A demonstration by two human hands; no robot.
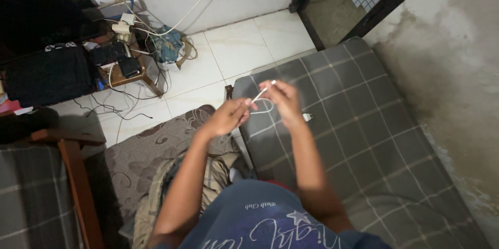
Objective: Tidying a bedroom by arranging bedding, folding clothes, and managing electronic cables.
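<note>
Hands meet over the near edge of a grey checked mattress (364, 124), both pinched on a thin white cable (262, 104). The left hand (228, 116) has its fingers closed together on the cable's lower run, while the right hand (283, 98) grips a short straight end that sticks up and to the left, its fingers clamped around it. Between the two a small loop of the cable hangs in the air above the mattress. The frame is blurred, so the exact finger placement is hard to read.

Winding the cable well seems to call for keeping the loop even and the straight end held steady, with the left hand feeding slack rather than pulling, so the thin wire does not kink near its plug.

Just beyond the right hand a small white plug (307, 117) lies on the mattress. Left of it sits a brown patterned cushion (156, 145) on the tiled floor (234, 46). Farther off, by the wall, a low wooden stand (130, 75) carries dark boxes and a tangle of wires (150, 33).
</note>
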